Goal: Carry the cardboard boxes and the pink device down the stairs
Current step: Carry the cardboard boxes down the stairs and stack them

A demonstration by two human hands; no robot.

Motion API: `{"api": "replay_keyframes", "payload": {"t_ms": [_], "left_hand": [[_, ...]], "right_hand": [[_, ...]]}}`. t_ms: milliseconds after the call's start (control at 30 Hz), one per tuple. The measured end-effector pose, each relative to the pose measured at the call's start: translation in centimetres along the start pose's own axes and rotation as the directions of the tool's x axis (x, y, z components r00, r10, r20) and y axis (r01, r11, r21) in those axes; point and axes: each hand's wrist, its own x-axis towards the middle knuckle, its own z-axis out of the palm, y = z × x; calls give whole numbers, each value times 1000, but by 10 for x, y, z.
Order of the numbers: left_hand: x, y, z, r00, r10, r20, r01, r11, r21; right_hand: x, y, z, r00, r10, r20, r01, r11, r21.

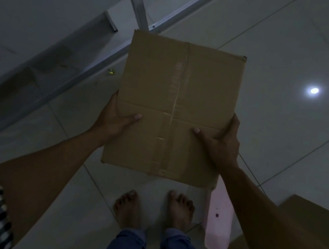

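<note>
A brown cardboard box (175,96), taped along its top seam, is held out in front of me above the floor. My left hand (116,118) grips its left edge with the thumb lying on top. My right hand (220,140) grips the right edge the same way. A long pink device (219,219) lies on the floor just right of my bare feet, partly under the held box. Another cardboard box (312,219) sits at the lower right, crossed by my right forearm.
The floor is pale glossy tile (284,46) with a lamp's reflection (312,90). A metal railing (139,6) and a wall run diagonally along the upper left. A small yellow scrap (111,72) lies by the railing's base. The scene is dim.
</note>
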Motion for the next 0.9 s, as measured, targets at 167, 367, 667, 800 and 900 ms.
{"api": "replay_keyframes", "payload": {"t_ms": [167, 367, 667, 800, 900], "left_hand": [[-37, 26, -14, 1000, -9, -2, 9, 1000, 0], [-109, 104, -51, 999, -8, -44, 7, 1000, -29], [-264, 224, -104, 982, -13, -188, -16, 988, -151], [-327, 254, -137, 967, -2, -256, -60, 971, -232], [-369, 259, -165, 946, -20, -323, -78, 955, -286]], "right_hand": [[-30, -29, -22, 999, -2, 41, 2, 1000, -6], [-90, -105, -76, 995, -53, 87, 55, 998, -17], [-196, -225, -167, 965, -203, 165, 213, 976, -41], [-238, -275, -184, 942, -254, 220, 272, 961, -52], [-270, -303, -178, 912, -309, 269, 336, 940, -63]]}}
